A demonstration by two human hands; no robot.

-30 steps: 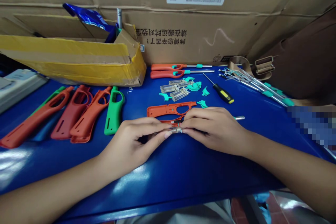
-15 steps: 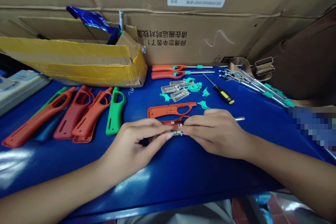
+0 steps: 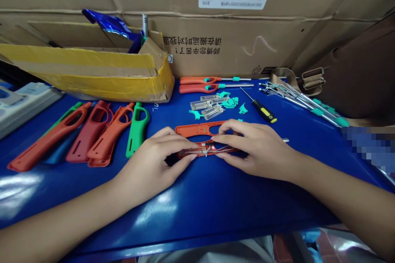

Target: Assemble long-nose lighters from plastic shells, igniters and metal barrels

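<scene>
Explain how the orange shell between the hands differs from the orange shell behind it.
The front shell holds a clear tank and wires; the rear shell shows neither. The left hand and right hand partly cover the front shell; the rear shell is mostly visible. Both are orange.

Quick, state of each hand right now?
Left hand: closed, thumb and fingertips about the clear tank.
Right hand: fingers curled over the lower orange handle half; whether it grips cannot be told.

Tank (image 3: pixel 191 152) in casing (image 3: pixel 202 146), handles (image 3: pixel 82 144) left, carton (image 3: pixel 117 82) behind handles, screwdriver (image 3: pixel 263 111) right rear
</scene>
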